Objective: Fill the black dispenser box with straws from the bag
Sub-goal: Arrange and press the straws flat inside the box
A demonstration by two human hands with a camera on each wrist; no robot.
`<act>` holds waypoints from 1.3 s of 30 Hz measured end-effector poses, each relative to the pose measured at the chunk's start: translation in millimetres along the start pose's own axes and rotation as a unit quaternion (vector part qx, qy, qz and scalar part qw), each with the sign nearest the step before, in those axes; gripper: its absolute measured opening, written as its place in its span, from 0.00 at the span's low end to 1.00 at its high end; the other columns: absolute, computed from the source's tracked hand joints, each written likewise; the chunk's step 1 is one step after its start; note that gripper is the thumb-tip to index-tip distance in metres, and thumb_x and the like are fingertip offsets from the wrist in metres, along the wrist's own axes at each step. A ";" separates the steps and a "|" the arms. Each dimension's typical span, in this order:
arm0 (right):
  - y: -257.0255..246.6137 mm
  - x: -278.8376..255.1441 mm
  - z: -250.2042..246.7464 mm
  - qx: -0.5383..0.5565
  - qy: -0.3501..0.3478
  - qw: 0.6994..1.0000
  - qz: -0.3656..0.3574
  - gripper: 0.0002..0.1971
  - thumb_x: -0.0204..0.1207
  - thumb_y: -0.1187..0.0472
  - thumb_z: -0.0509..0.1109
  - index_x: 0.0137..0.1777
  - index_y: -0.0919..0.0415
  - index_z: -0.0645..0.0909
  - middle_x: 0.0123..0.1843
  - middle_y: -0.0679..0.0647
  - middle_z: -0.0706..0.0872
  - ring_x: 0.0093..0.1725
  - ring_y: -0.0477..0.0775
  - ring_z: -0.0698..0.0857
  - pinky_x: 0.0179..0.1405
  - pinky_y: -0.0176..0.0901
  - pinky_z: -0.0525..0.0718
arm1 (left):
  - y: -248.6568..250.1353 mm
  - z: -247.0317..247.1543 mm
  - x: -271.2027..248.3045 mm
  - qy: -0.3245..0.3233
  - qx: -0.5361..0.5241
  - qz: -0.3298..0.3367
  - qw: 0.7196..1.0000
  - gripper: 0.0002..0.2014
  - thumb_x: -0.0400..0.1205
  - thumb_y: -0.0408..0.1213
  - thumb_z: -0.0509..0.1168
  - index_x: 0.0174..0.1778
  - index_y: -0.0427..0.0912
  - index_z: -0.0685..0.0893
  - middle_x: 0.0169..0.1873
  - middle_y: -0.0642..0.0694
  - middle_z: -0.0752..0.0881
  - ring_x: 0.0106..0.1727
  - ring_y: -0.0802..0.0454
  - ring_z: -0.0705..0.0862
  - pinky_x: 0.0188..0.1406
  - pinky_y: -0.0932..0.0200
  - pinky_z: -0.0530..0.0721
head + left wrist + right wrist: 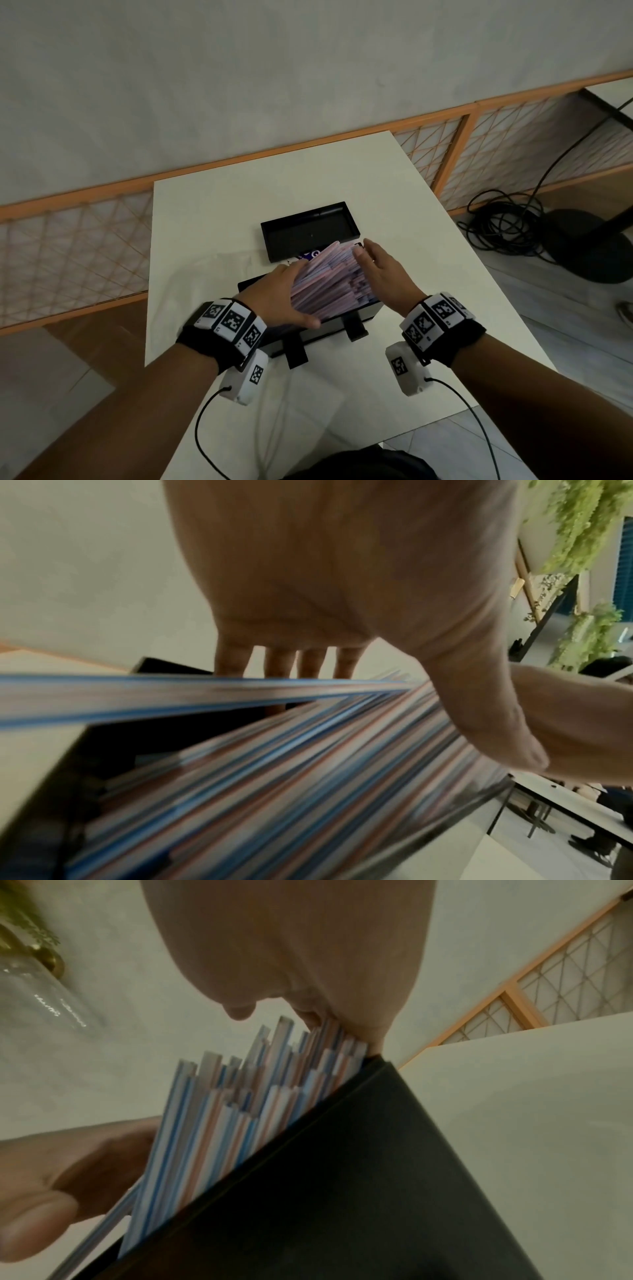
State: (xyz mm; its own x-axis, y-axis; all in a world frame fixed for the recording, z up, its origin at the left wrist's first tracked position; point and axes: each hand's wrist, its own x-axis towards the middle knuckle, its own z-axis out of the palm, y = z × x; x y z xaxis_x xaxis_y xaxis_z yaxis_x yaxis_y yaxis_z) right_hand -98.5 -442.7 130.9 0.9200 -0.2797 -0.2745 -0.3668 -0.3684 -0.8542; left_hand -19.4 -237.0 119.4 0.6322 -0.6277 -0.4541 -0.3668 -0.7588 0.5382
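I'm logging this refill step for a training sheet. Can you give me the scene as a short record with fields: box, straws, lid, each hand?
box: black dispenser box on the white table, open at the top
straws: striped bundle of straws piled in the box, slanting, ends rising above its rim
lid: black lid lying upturned on the table just behind the box
left hand: left hand with straight fingers pressed against the left side of the bundle
right hand: right hand with straight fingers against the right ends of the straws
bag: not clearly identifiable
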 end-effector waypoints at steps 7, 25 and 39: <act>11.4 2.9 -2.1 0.137 -0.064 0.988 0.011 0.41 0.72 0.29 0.41 0.82 0.49 0.51 0.84 0.48 0.56 0.82 0.47 0.56 0.81 0.46 0.53 | -6.3 5.8 1.9 -0.044 -0.034 -0.020 0.998 0.58 0.57 0.56 0.81 0.78 0.55 0.51 0.74 0.48 0.69 0.73 0.50 0.72 0.75 0.46 0.72; -61.0 -6.5 37.3 -0.667 -0.177 0.669 -0.278 0.42 0.72 0.44 0.67 0.79 0.61 0.52 0.79 0.59 0.66 0.77 0.62 0.66 0.76 0.67 0.59 | -6.6 -1.6 -9.3 0.041 -0.025 -0.005 0.999 0.39 0.55 0.54 0.79 0.63 0.54 0.75 0.58 0.52 0.83 0.56 0.54 0.84 0.59 0.49 0.84; -63.9 6.4 64.7 -0.696 -0.182 0.670 -0.181 0.25 0.78 0.60 0.63 0.74 0.63 0.63 0.72 0.64 0.70 0.68 0.66 0.74 0.64 0.59 0.71 | -19.7 15.2 -11.1 0.008 0.143 -0.077 0.987 0.37 0.67 0.43 0.75 0.68 0.39 0.64 0.63 0.37 0.74 0.60 0.38 0.80 0.58 0.44 0.82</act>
State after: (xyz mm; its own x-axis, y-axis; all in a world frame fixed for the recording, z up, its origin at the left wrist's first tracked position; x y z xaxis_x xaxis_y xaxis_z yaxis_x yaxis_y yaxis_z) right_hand -60.3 -363.6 155.2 0.8633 0.1930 -0.4663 0.3497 -0.8950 0.2770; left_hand -29.6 -217.8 103.1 0.7053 -0.5005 -0.5021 -0.4423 -0.8641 0.2402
